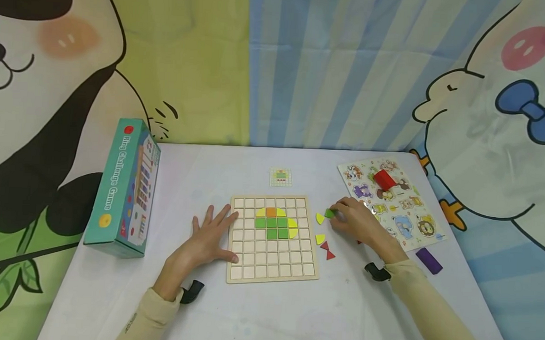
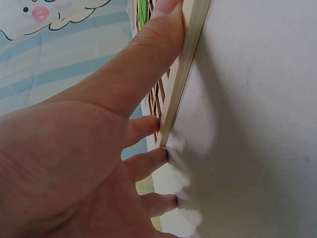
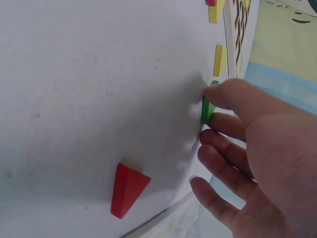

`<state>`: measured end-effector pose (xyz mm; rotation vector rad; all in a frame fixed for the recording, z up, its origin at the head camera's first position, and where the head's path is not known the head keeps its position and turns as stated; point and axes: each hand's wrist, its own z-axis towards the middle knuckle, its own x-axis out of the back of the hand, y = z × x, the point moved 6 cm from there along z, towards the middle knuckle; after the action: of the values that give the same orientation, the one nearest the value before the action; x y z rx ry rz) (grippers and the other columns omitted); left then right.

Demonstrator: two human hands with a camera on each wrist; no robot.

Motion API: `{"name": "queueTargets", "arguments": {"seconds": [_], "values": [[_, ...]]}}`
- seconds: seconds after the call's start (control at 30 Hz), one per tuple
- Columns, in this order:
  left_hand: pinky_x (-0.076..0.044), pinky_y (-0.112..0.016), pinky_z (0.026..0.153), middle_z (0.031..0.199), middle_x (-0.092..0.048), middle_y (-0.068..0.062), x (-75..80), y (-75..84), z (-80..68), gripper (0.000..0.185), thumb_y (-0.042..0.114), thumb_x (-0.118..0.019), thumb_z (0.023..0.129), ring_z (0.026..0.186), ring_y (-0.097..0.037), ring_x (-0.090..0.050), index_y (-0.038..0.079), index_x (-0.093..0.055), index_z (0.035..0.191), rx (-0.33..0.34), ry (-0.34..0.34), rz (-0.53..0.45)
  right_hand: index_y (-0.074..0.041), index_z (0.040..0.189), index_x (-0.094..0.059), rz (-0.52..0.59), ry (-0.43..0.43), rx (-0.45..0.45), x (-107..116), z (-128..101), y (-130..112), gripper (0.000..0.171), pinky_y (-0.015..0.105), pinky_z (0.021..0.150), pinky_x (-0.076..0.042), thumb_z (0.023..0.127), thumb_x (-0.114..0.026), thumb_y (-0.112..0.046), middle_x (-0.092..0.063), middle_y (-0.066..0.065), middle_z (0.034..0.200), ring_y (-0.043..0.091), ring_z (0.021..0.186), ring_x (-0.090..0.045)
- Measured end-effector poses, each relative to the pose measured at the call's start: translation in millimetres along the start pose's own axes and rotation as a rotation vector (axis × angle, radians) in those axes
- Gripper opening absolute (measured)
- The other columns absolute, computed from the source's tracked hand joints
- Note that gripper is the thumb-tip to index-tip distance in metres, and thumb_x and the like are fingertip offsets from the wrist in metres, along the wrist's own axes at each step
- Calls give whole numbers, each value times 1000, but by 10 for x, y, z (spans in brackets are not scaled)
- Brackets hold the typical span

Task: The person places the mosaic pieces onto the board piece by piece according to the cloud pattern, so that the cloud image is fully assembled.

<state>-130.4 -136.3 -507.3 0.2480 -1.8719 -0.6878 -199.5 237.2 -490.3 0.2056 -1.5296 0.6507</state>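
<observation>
A wooden grid board [image 1: 272, 281] lies on the table, with green, yellow and orange tiles set in its upper middle cells. My left hand [image 1: 207, 240] is spread at the board's left edge; in the left wrist view its thumb [image 2: 148, 59] rests on the frame. To the right of the board, my right hand [image 1: 359, 222] pinches a small green tile [image 3: 206, 110] between thumb and index finger, low over the table. Near it lie yellow quarter-round tiles [image 1: 320, 219] and red triangular tiles [image 1: 330, 255]. Another red triangle [image 3: 128, 191] lies beneath the right hand, mostly hidden in the head view.
A small pattern card [image 1: 281, 177] lies behind the board. At the right is an animal picture sheet [image 1: 402, 226] bearing a red block [image 1: 384, 180], with a purple block [image 1: 429, 261] beside it. A tall game box [image 1: 123, 189] stands at the left.
</observation>
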Motion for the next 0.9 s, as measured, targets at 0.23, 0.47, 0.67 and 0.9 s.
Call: {"name": "queueTargets", "arguments": {"seconds": [0.23,0.47,0.67,0.9], "values": [[6,-83,109,171,-10,-17,-13,-5,-1,119,40,-94,64,153,-54,7,12,-29,161,-3,1,-1,-5,109,-76,-18,51,-8,-15,1,7,30,44,86,-58,86,-82,-23,-71,9,106,26,99,-68],[7,-83,109,171,-9,-17,0,-5,4,119,41,-94,65,153,-53,7,12,-29,161,-6,0,-6,-4,108,-75,-26,92,20,-5,14,-10,30,42,85,-58,85,-82,-22,-71,8,104,25,97,-67],[8,-82,109,171,-8,-16,23,1,0,119,39,-94,64,154,-52,8,12,-30,160,2,-1,-11,-5,106,-75,17,143,72,59,101,-143,28,41,83,-57,83,-83,-20,-72,6,102,23,96,-68],[8,-82,109,171,-10,-16,13,10,1,119,39,-95,64,154,-53,7,12,-30,160,3,1,-6,-5,102,-76,52,164,139,59,270,-422,25,38,82,-57,84,-83,-20,-71,6,102,23,94,-66]]}}
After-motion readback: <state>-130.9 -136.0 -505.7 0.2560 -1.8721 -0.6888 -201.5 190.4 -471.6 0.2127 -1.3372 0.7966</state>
